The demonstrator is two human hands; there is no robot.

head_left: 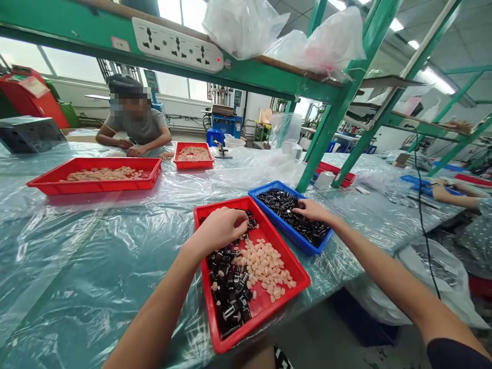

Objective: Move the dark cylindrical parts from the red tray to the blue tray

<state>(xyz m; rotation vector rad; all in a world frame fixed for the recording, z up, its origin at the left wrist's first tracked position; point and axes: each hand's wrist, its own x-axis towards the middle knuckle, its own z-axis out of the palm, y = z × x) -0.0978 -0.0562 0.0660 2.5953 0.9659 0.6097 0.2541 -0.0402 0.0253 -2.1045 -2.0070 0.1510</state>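
Note:
In front of me a red tray (pixel 302 279) holds glossy black pieces (pixel 230 287) along its left side and small cream pieces (pixel 267 264) on its right. My left hand (pixel 226 225) is over the far left part of this tray, fingers curled together; what they hold, if anything, is hidden. Touching the red tray's far right side is a blue tray (pixel 321 248) full of small black parts (pixel 282 205). My right hand (pixel 310 210) reaches into it, its thumb and fingers pinched at a black part.
Two more red trays (pixel 96 189) (pixel 194 164) with cream pieces stand farther back, near a seated person (pixel 134 123). A green shelf frame (pixel 323 138) rises beyond the blue tray. Another person's arm (pixel 453 195) is at the far right.

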